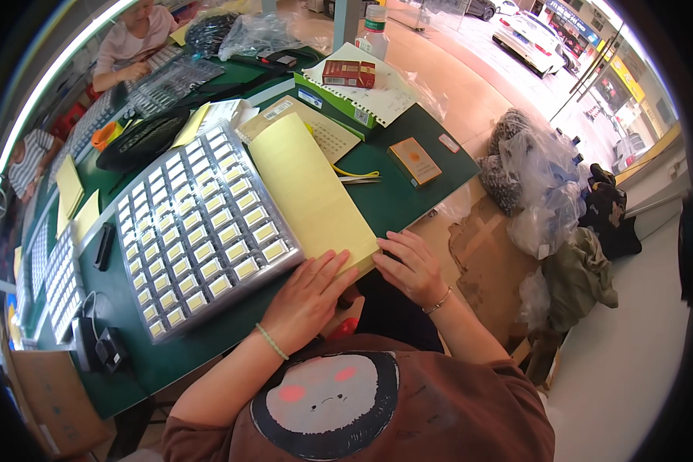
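A long stack of pale yellow paper sheets point(304, 181) lies at a slant on the green table, its near end at the table's front edge. My left hand point(316, 289) lies flat across that end with the fingers stretched out. At the near right corner, the fingertips of my right hand point(410, 268) touch the paper's edge; its fingers are apart and slightly bent, and the thumb is hidden. Left of the sheets is a clear plastic tray point(208, 317) with rows of small white-framed pieces point(209, 268) with yellow faces, each in its own pocket.
An orange carton point(414, 160), scissors point(354, 177) and a red box point(349, 74) on a notepad lie beyond the sheets. A black charger point(112, 348) and more filled trays point(63, 281) are at left. Two people point(135, 38) sit farther off. Plastic bags point(543, 181) stand right.
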`<state>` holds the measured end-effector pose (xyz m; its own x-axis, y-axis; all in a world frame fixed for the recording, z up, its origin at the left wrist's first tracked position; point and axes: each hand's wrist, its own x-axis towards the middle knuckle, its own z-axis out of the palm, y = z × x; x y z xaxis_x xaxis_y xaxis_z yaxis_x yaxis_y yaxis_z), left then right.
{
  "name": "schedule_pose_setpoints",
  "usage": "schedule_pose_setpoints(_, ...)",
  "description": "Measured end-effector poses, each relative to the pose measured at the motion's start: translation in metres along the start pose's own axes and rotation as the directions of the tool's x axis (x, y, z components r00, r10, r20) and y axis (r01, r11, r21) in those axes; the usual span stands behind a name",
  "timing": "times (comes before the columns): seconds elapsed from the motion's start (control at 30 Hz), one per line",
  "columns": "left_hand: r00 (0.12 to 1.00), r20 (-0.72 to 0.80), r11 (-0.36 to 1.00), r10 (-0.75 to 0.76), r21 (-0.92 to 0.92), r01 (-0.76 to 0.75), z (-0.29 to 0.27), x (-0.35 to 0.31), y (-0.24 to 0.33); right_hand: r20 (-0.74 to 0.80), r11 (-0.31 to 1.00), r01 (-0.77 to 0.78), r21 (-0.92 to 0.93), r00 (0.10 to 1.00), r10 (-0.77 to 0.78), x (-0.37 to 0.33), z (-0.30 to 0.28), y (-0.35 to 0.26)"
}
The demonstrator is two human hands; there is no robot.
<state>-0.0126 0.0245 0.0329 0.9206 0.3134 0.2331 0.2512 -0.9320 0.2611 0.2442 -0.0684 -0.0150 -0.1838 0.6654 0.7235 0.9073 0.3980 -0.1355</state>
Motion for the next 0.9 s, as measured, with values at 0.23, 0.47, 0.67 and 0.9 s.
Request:
schedule_pose_setpoints(0.23,0.999,-0.018,0.998,-0.039,-0.057,0.038,-0.002,0.003,0.006,-0.009,0.986,-0.126,0.112,0.992,0.127,-0.002,0.005,-0.003)
schedule_pose_setpoints(0.47,0.980,-0.160,0.992,-0.122,-0.054,0.115,0.016,0.018,0.019,0.047,0.991,-0.120,0.063,0.992,0.118,-0.003,0.002,-0.006)
schedule_pose_setpoints(0.67,0.950,-0.291,0.992,-0.116,-0.091,0.093,0.017,0.020,0.016,0.042,0.997,-0.058,0.041,0.998,0.056,-0.001,0.000,0.003)
schedule_pose_setpoints(0.9,0.967,-0.228,0.993,-0.117,-0.029,0.113,0.015,0.018,0.015,-0.027,0.998,0.065,0.013,0.998,-0.065,0.000,0.010,0.015)
